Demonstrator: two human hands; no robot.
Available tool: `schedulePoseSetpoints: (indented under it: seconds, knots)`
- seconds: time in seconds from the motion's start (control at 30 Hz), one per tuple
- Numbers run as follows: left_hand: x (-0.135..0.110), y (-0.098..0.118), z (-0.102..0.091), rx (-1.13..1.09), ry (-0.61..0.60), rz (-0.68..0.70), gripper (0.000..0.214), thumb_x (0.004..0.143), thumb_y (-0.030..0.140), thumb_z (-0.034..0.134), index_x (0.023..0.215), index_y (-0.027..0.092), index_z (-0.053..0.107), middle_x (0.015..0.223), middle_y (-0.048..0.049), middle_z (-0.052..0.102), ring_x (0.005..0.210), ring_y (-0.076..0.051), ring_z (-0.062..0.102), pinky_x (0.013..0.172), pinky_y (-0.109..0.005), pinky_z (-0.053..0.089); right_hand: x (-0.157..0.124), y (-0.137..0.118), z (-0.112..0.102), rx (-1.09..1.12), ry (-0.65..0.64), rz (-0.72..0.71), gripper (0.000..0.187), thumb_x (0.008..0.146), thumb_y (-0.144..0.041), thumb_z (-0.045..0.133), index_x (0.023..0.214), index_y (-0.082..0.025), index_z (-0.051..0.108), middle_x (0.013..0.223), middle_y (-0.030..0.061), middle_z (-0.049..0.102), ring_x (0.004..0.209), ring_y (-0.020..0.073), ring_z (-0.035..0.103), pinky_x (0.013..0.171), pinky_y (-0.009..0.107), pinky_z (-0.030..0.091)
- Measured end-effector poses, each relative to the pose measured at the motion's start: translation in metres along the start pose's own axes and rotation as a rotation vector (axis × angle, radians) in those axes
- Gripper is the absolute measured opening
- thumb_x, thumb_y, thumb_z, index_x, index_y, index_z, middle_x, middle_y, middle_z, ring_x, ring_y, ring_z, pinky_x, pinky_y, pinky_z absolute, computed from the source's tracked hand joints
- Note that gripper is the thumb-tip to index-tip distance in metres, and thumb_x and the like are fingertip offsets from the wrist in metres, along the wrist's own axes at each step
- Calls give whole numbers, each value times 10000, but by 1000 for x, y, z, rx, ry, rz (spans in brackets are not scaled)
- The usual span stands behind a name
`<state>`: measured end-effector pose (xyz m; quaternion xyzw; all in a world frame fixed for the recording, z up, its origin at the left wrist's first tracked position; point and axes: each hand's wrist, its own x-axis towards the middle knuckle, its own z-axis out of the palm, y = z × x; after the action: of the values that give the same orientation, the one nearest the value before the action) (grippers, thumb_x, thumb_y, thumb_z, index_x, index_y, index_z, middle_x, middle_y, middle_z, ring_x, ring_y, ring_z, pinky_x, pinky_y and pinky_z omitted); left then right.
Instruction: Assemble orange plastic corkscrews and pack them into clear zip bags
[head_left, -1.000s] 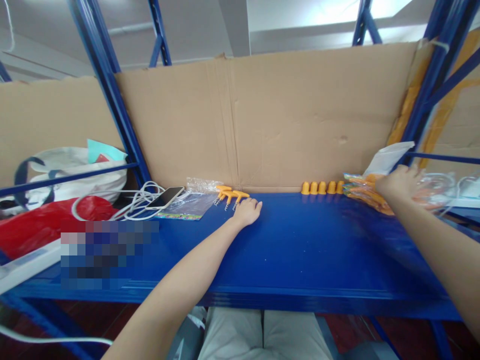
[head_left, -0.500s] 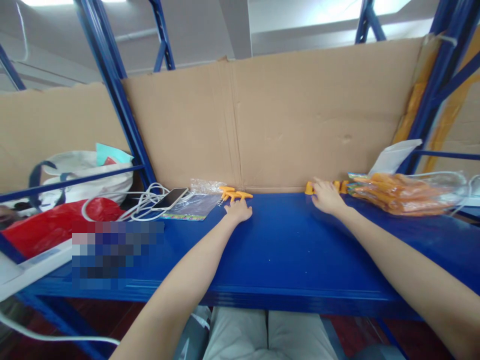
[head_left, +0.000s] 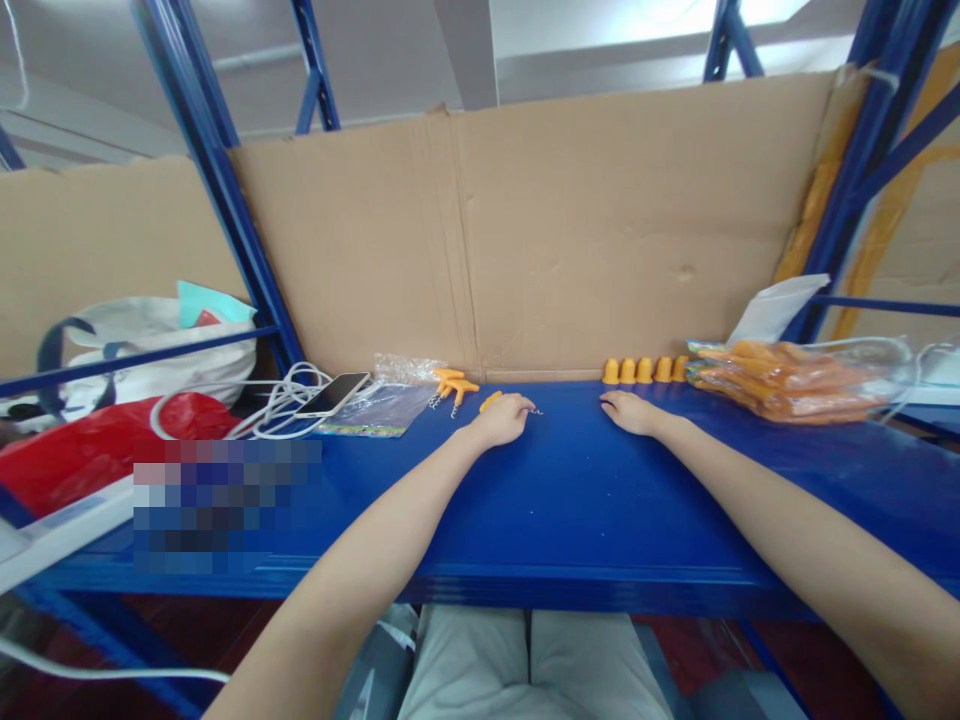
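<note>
My left hand (head_left: 504,420) is closed around an orange T-handled corkscrew (head_left: 490,402), low over the blue shelf. Part of the handle shows behind the knuckles, and the metal spiral sticks out to the right. Two more orange corkscrews (head_left: 455,385) lie just left of it, spirals toward me. My right hand (head_left: 630,412) rests near the shelf with loosely bent fingers pointing left, and nothing shows in them. Behind it, several orange thimble-shaped caps (head_left: 628,371) stand in a row against the cardboard.
A clear bag of orange pieces (head_left: 795,383) lies at the right. To the left are a phone (head_left: 334,394), clear plastic packaging (head_left: 382,405), white cables (head_left: 289,400) and a red bag (head_left: 199,415). A cardboard sheet (head_left: 600,240) closes the back of the blue shelf (head_left: 570,500).
My left hand has moved right, taking one corkscrew from beside the others. My right hand has drawn back toward me from the orange caps, so their row shows.
</note>
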<state>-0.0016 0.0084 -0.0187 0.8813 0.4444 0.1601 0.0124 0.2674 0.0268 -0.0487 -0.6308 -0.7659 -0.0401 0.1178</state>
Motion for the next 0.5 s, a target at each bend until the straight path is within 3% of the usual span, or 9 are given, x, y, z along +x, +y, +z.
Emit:
schedulePoseSetpoints:
  seconds: [0.13,0.23,0.33,0.5]
  knots:
    - [0,-4,2,40,63,-5,412,866,163,369,1217,183,583,1326,-82,536,1242,-206,473,1070,-358,351,1,0,1,8,-5,0,442,906,-202,347,1265,-51,556,1308,184,546,1224,261,506,1043,355,365]
    - [-2,-12,2,98,50,-130,477,904,252,365,1371,178,426,1495,-99,329,1367,-237,310,1106,-407,285,3,3,4,9,1,-3,439,911,-217,349,1269,-74,559,1306,171,553,1217,254,513,1036,350,373]
    - [-3,-20,3,126,-42,-269,539,940,364,278,1453,198,272,1560,-86,146,1425,-268,143,1115,-484,219,6,8,8,12,18,-6,427,914,-241,362,1268,-118,565,1294,142,570,1206,240,525,1028,342,381]
    - [1,-26,5,119,-216,-301,566,944,462,191,1459,239,258,1547,-54,192,1428,-260,124,1117,-482,209,10,13,13,-9,15,-8,429,923,-275,359,1273,-134,564,1291,130,575,1208,229,523,1030,329,377]
